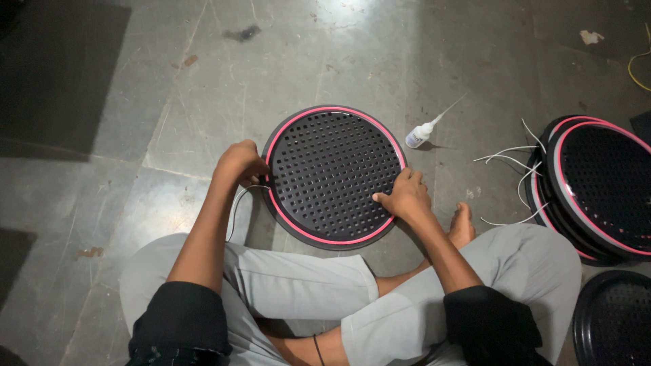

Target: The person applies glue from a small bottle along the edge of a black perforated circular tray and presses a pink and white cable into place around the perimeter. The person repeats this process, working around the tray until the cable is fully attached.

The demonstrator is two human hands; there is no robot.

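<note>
Left hand [239, 163] pinches a thin white wire [239, 200] at the rim of a round black perforated plastic disc with pink ring [332, 176], right hand [405, 196] pressing flat to steady it on the floor [169, 102].

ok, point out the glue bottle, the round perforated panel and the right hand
glue bottle [418, 135], head view, on its white body
round perforated panel [330, 169], head view, centre of its face
right hand [405, 198], head view, back of hand
</note>
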